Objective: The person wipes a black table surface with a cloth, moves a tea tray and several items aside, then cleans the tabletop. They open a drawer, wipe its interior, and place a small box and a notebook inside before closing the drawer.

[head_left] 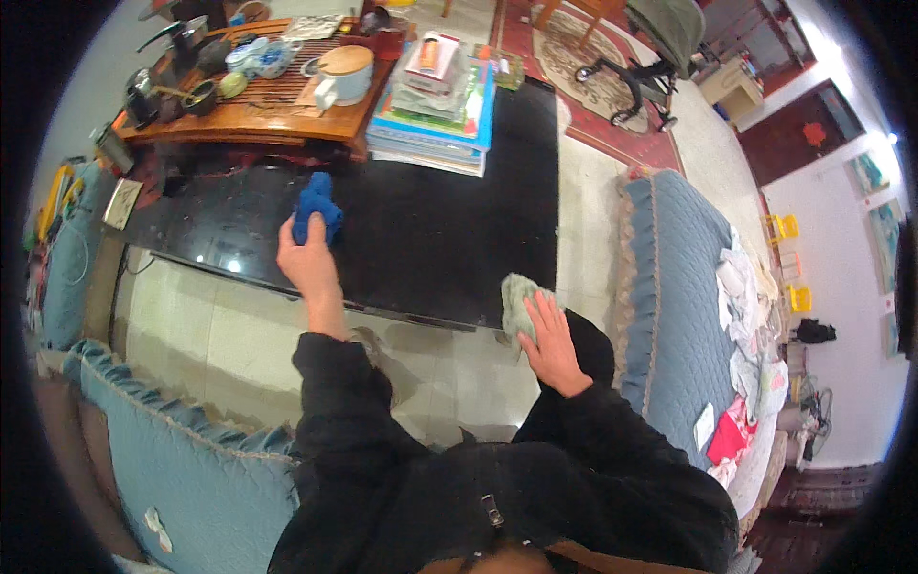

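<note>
My left hand (310,262) reaches over a low black table (440,230), its fingers closed on a bunched blue cloth (317,206) that touches the tabletop. At the table's near right corner, my right hand (551,342) has a pale green cloth (516,292) between thumb and fingers. Those fingers are fairly straight, and part of that cloth is hidden beneath them.
Beyond the left hand stands a wooden tea tray (277,120) with a lidded white mug (346,81) and teaware. Beside it is a stack of books (430,139) topped by small boxes. Blue quilted seats (674,287) flank me; a stroller (660,57) stands far right.
</note>
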Motion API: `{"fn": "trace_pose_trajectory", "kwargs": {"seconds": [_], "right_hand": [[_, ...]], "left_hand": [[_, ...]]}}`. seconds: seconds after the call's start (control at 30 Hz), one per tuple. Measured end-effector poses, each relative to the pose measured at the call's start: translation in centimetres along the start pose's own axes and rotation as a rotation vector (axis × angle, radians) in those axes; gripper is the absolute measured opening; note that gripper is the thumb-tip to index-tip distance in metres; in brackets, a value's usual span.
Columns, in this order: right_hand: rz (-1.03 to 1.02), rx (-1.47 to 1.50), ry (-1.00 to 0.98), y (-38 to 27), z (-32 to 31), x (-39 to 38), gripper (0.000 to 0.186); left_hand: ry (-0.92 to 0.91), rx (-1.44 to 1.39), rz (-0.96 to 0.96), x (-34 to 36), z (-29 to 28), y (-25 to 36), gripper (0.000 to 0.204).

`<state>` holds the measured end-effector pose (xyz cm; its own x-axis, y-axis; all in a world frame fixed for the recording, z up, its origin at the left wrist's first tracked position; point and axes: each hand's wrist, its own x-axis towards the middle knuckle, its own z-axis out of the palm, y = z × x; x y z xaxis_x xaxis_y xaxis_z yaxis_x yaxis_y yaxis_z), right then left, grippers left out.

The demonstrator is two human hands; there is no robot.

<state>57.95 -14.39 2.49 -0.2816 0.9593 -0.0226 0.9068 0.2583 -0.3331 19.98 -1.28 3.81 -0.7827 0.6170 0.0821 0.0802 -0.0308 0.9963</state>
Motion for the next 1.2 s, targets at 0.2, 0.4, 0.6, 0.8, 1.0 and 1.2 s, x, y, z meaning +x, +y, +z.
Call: {"fn": "trace_pose_trajectory", "kwargs": {"seconds": [0.2,0.4,0.6,0.8,1.0,1.2], "right_hand": [[-0.219,-0.019,-0.005,-1.4,0.9,7.0,0.062],[-0.084,-0.088,0.202,-5.4,4.4,23.4,0.059],[0.163,-0.219,0.262,-14.2,7.9,28.4,0.067],[-0.072,-0.102,0.202,-23.0,9.6,29.4,0.064],[-0.527,-0.095,0.096,-23.0,9.9,20.3,0.066],[-0.640,-0.050,-0.061,-14.2,5.1,9.9,0.066]], "left_hand": [[0.085,-0.203,-0.160,-0.5,-1.5,1.1,0.032],[0.213,-0.525,-0.307,1.6,-3.8,2.3,0.033],[0.267,-0.809,-0.383,2.7,-5.3,3.5,0.032],[0.234,-0.819,-0.335,3.3,-5.9,3.5,0.031],[-0.050,-0.555,-0.345,2.4,-3.8,2.8,0.028],[-0.218,-0.106,-0.084,0.8,-1.9,1.6,0.029]]}}
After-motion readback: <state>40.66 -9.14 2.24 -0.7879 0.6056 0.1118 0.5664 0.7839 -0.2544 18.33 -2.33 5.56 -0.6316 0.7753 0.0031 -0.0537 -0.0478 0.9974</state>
